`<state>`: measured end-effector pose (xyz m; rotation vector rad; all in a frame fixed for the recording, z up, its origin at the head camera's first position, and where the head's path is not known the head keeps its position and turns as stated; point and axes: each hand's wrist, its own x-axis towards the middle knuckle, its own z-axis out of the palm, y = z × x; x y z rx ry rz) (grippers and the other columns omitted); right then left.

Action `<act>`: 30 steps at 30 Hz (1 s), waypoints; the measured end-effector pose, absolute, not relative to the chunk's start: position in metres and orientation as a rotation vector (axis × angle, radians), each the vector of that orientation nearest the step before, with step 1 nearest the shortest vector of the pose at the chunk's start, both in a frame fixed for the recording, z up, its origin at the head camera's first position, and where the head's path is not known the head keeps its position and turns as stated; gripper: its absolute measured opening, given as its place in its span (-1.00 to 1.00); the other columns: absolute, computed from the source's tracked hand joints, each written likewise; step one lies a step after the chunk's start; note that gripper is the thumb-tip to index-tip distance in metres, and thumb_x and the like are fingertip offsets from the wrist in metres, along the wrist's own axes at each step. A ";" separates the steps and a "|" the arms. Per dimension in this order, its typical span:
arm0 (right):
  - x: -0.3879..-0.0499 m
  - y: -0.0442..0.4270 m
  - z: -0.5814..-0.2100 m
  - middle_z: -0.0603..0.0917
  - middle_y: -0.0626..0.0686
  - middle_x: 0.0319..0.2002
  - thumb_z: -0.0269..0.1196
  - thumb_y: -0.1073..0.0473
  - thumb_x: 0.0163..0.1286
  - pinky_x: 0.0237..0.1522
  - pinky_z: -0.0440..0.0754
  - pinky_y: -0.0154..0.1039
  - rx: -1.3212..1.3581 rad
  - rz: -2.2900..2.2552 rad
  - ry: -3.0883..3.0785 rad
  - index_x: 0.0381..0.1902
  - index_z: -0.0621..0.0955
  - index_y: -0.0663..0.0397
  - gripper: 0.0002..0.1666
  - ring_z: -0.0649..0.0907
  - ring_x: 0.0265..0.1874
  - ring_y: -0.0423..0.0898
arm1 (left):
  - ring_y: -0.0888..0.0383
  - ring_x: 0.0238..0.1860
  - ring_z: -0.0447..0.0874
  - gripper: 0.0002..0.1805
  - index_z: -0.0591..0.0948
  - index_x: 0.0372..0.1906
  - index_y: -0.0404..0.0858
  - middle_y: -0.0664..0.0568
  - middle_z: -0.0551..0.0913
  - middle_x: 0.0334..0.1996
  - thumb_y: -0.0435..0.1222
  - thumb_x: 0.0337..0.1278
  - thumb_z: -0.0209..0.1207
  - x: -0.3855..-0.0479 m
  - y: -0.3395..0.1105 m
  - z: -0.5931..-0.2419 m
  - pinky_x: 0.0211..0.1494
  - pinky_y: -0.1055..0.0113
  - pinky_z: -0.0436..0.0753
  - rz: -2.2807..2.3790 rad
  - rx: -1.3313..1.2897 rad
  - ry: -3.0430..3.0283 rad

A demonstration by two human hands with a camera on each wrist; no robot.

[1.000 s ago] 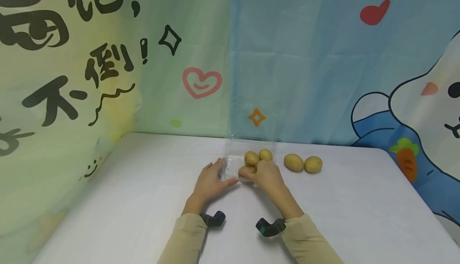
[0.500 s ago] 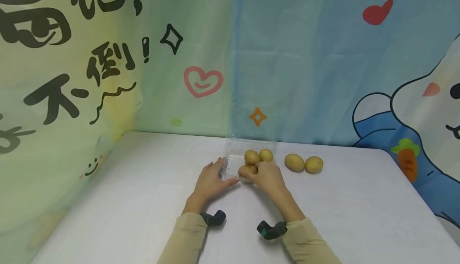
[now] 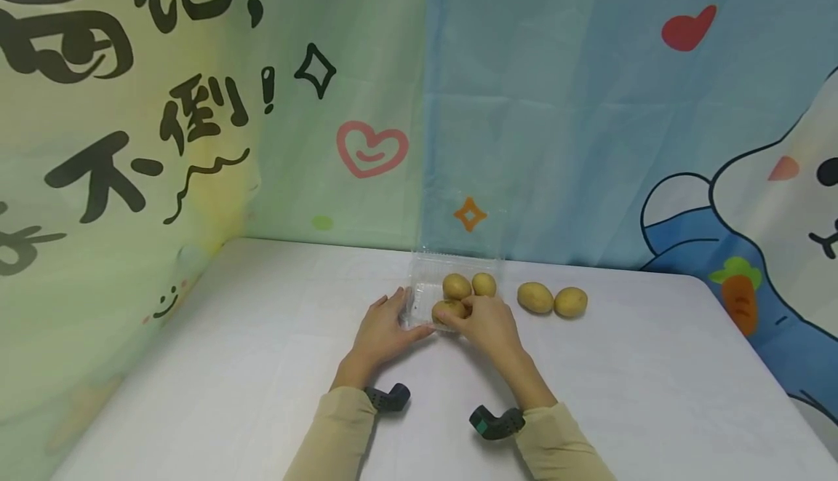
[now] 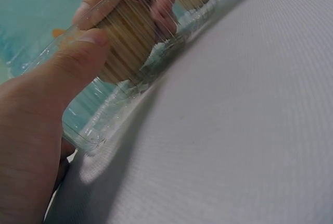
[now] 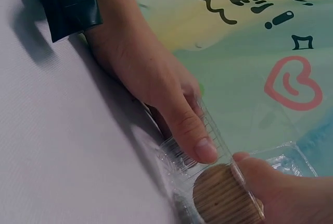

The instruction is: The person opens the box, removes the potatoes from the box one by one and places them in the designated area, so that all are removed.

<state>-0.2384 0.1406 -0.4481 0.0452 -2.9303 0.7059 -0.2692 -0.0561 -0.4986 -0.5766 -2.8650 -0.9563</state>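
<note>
Potato (image 3: 448,305) inside a clear box (image 3: 425,297), pinched by the right hand (image 3: 487,324); the left hand (image 3: 386,332) grips the box's corner, seemingly to steady it.

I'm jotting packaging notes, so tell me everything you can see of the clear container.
The clear container looks like thin, see-through plastic with ribbed walls. It rests on the white table, open, a faint lid raised at its far side. Three potatoes lie in it, toward its right; the right hand holds the near one. The left hand grips its near left corner. Whether the right hand touches the container is unclear.
</note>
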 end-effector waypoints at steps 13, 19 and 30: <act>-0.238 0.144 -0.452 0.61 -0.12 -0.63 0.37 -0.31 0.04 -0.57 0.42 -0.35 0.046 0.782 -2.854 -0.39 0.69 0.02 -0.48 0.52 -0.61 -0.23 | -0.25 0.32 0.34 0.00 0.32 0.37 -0.31 -0.22 0.38 0.32 0.25 -0.09 0.24 -0.268 -0.056 -0.496 0.42 -0.02 0.31 -0.976 -0.565 -2.859; -0.236 0.145 -0.451 0.58 -0.13 -0.65 0.39 -0.30 0.01 -0.58 0.38 -0.35 0.055 0.803 -2.824 -0.42 0.67 0.02 -0.49 0.48 -0.63 -0.23 | -0.26 0.32 0.33 0.00 0.31 0.37 -0.31 -0.22 0.37 0.33 0.26 -0.08 0.24 -0.267 -0.054 -0.493 0.41 -0.03 0.31 -0.990 -0.560 -2.865; -0.233 0.146 -0.458 0.73 -0.03 -0.42 0.43 -0.25 0.00 -0.38 0.66 -0.30 0.052 0.905 -2.769 -0.11 0.68 0.07 -0.38 0.68 -0.43 -0.19 | -0.24 0.32 0.33 0.01 0.30 0.38 -0.29 -0.18 0.37 0.34 0.26 -0.09 0.24 -0.268 -0.054 -0.498 0.41 -0.01 0.33 -0.959 -0.548 -2.880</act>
